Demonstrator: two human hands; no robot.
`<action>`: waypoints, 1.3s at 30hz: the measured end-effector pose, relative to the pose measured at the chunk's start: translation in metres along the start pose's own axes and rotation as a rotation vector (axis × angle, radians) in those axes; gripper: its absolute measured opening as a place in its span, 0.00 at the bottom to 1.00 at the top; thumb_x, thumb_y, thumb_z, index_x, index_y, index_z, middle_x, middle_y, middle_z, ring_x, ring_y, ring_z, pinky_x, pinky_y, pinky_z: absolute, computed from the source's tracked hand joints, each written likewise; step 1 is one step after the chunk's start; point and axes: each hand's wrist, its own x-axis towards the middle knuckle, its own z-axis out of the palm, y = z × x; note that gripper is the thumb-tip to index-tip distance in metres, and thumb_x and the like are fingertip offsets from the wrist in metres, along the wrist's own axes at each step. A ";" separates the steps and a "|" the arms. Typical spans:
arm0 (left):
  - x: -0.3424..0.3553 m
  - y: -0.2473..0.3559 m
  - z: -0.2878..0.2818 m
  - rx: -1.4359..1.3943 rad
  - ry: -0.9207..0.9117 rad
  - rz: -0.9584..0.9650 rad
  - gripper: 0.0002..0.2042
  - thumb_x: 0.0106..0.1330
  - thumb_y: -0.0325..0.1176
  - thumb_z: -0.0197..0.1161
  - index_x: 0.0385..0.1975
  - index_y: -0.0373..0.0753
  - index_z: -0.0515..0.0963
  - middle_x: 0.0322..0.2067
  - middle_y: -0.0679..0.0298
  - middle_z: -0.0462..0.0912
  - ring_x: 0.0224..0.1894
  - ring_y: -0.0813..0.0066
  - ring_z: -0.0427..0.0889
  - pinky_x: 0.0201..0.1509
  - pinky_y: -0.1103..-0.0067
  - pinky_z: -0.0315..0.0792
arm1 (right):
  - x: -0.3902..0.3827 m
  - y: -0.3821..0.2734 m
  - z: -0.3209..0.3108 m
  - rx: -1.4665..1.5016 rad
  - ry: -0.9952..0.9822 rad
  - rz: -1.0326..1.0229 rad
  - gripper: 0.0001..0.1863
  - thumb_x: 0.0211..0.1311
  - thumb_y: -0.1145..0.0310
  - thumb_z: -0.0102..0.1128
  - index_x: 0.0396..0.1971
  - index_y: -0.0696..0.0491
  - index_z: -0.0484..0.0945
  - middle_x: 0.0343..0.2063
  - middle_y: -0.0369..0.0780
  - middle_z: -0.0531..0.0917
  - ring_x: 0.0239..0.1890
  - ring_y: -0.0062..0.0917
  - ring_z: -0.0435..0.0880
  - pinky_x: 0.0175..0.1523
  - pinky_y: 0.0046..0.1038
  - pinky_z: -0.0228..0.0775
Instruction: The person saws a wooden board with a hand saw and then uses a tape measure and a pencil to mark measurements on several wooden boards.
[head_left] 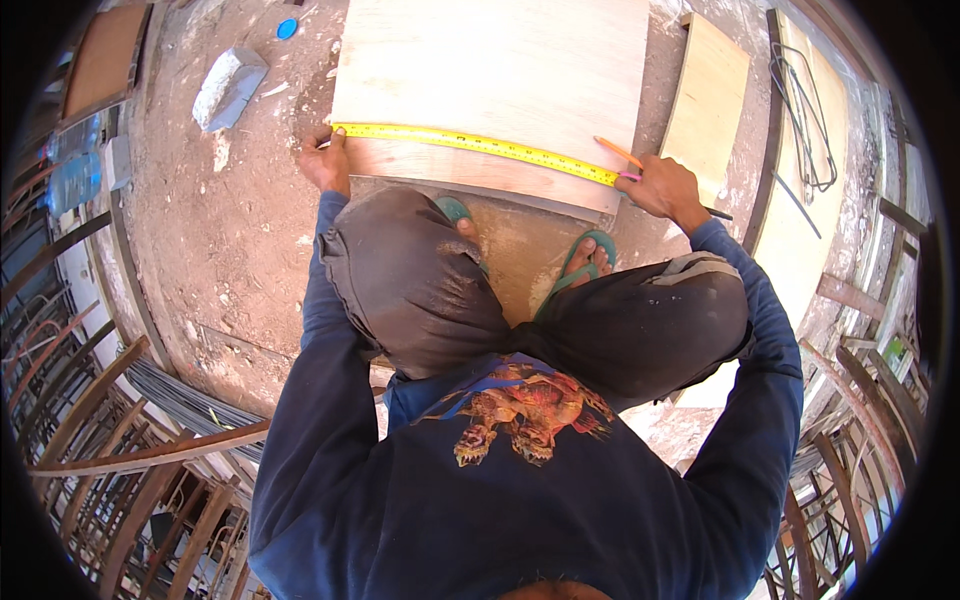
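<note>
A yellow tape measure point(480, 147) is stretched across a pale plywood sheet point(490, 70), a little in from the sheet's near edge. My left hand point(325, 160) pinches the tape's end at the sheet's left edge. At the right edge my right hand point(662, 188) is closed around the other end of the tape, its case mostly hidden by the fingers. An orange pencil point(618, 151) sticks out from beside my right hand, pointing over the sheet. Something dark and thin point(718, 213) shows past the back of that hand.
Right of the sheet lies a narrow board point(706, 95); beyond it a longer board point(800, 230) carries bent black wire point(806, 120). A concrete block point(230, 88) and a blue cap point(287, 29) lie at far left. Water bottles point(75, 183) and wooden bars point(150, 455) line the left side.
</note>
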 end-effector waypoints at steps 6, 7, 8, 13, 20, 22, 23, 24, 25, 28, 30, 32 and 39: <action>-0.003 0.009 -0.001 0.066 0.051 0.005 0.12 0.55 0.28 0.74 0.36 0.29 0.84 0.32 0.56 0.86 0.33 0.70 0.83 0.39 0.74 0.76 | -0.004 0.012 0.009 0.177 0.004 -0.058 0.36 0.52 0.35 0.59 0.42 0.57 0.84 0.33 0.50 0.87 0.38 0.45 0.87 0.42 0.41 0.77; -0.004 0.012 -0.002 0.110 0.059 0.029 0.12 0.55 0.27 0.74 0.37 0.30 0.84 0.31 0.56 0.86 0.32 0.70 0.83 0.39 0.74 0.76 | -0.004 0.014 0.011 0.144 -0.019 -0.020 0.36 0.52 0.35 0.59 0.42 0.57 0.84 0.33 0.50 0.87 0.38 0.45 0.87 0.42 0.41 0.77; -0.005 0.013 -0.001 0.089 0.035 0.020 0.12 0.55 0.27 0.74 0.37 0.30 0.84 0.31 0.56 0.86 0.32 0.70 0.83 0.39 0.74 0.76 | -0.004 0.015 0.013 0.210 -0.033 -0.013 0.38 0.50 0.33 0.60 0.43 0.56 0.84 0.32 0.50 0.86 0.38 0.44 0.87 0.42 0.40 0.77; -0.001 0.002 -0.001 0.063 0.054 0.046 0.11 0.55 0.28 0.74 0.35 0.29 0.84 0.32 0.56 0.86 0.33 0.70 0.83 0.40 0.74 0.76 | 0.000 0.015 0.018 0.377 -0.067 -0.005 0.40 0.46 0.28 0.61 0.37 0.54 0.87 0.28 0.49 0.86 0.34 0.43 0.86 0.39 0.39 0.76; 0.022 -0.050 -0.004 0.160 0.002 0.043 0.14 0.60 0.39 0.71 0.39 0.36 0.86 0.36 0.57 0.87 0.39 0.65 0.84 0.41 0.69 0.77 | -0.004 0.011 0.020 0.331 0.001 0.038 0.32 0.44 0.35 0.64 0.26 0.54 0.87 0.25 0.50 0.86 0.31 0.44 0.87 0.36 0.42 0.78; 0.019 -0.052 0.013 0.030 0.074 -0.034 0.12 0.59 0.38 0.72 0.37 0.38 0.86 0.36 0.58 0.87 0.37 0.67 0.83 0.39 0.71 0.77 | -0.007 0.015 0.022 0.316 -0.001 -0.001 0.28 0.45 0.41 0.62 0.27 0.54 0.88 0.28 0.50 0.87 0.33 0.44 0.87 0.37 0.43 0.78; 0.015 -0.051 0.026 -0.041 0.005 -0.088 0.12 0.59 0.38 0.72 0.37 0.38 0.86 0.35 0.58 0.87 0.36 0.67 0.83 0.39 0.71 0.77 | -0.009 0.016 0.024 0.326 0.065 -0.045 0.29 0.45 0.40 0.62 0.29 0.55 0.88 0.30 0.49 0.88 0.35 0.44 0.87 0.38 0.43 0.79; 0.013 -0.047 0.039 -0.011 -0.053 -0.030 0.12 0.59 0.38 0.72 0.37 0.37 0.86 0.35 0.58 0.87 0.36 0.67 0.83 0.39 0.71 0.77 | -0.009 0.018 0.025 0.341 0.035 -0.056 0.30 0.45 0.40 0.61 0.30 0.56 0.88 0.32 0.48 0.88 0.37 0.43 0.87 0.40 0.43 0.79; 0.012 -0.042 0.050 -0.017 -0.069 -0.022 0.12 0.59 0.37 0.72 0.38 0.37 0.86 0.35 0.58 0.87 0.36 0.67 0.83 0.39 0.71 0.77 | -0.011 0.019 0.026 0.356 0.038 -0.060 0.30 0.46 0.39 0.61 0.30 0.54 0.88 0.31 0.48 0.88 0.37 0.43 0.87 0.41 0.43 0.79; 0.007 -0.030 0.086 -0.020 -0.140 0.006 0.12 0.60 0.37 0.72 0.38 0.37 0.85 0.35 0.58 0.87 0.35 0.68 0.82 0.38 0.71 0.77 | -0.011 0.020 0.027 0.355 0.022 -0.136 0.30 0.46 0.37 0.60 0.26 0.52 0.89 0.29 0.46 0.88 0.35 0.41 0.87 0.41 0.42 0.77; 0.007 -0.025 0.103 -0.009 -0.180 0.013 0.12 0.60 0.36 0.72 0.38 0.36 0.85 0.34 0.59 0.87 0.34 0.68 0.82 0.38 0.71 0.77 | -0.010 0.018 0.027 0.366 0.004 -0.144 0.30 0.45 0.36 0.61 0.26 0.51 0.89 0.28 0.44 0.88 0.34 0.39 0.87 0.40 0.42 0.77; 0.008 -0.019 0.113 -0.004 -0.204 0.020 0.11 0.60 0.36 0.71 0.38 0.36 0.85 0.34 0.59 0.86 0.34 0.68 0.82 0.38 0.71 0.77 | -0.010 0.016 0.027 0.358 0.004 -0.124 0.29 0.44 0.35 0.61 0.25 0.49 0.89 0.27 0.42 0.88 0.34 0.37 0.86 0.40 0.40 0.76; 0.013 0.007 0.047 -0.014 -0.165 0.001 0.11 0.61 0.34 0.71 0.39 0.35 0.85 0.33 0.59 0.86 0.32 0.69 0.81 0.37 0.71 0.76 | -0.006 0.026 0.033 0.483 0.000 -0.184 0.31 0.44 0.36 0.62 0.24 0.54 0.88 0.26 0.45 0.87 0.32 0.41 0.87 0.38 0.42 0.78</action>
